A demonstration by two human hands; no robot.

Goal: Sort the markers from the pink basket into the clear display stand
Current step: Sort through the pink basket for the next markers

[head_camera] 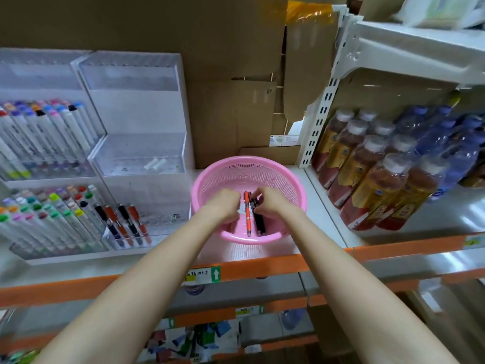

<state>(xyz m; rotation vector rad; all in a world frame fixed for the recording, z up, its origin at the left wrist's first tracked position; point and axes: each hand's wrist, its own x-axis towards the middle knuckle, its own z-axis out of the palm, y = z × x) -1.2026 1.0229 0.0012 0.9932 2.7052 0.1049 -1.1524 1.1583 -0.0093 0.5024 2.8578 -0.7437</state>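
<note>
The pink basket (286,179) sits on the white shelf, mid frame. Both hands are inside it. My left hand (223,204) curls beside an orange marker (247,216) and touches it. My right hand (267,202) has its fingers closed on the top of a black marker (259,222). Both markers lie lengthwise in the basket. The clear display stand (136,164) rises in tiers left of the basket. Its bottom tier holds several orange and black markers (126,222); its upper tiers look almost bare.
A second clear stand full of white colour-capped markers (39,143) fills the far left. Shrink-wrapped drink bottles (378,174) lie on the shelf to the right. Cardboard boxes (231,119) stand behind the basket. An orange shelf edge (262,267) runs across the front.
</note>
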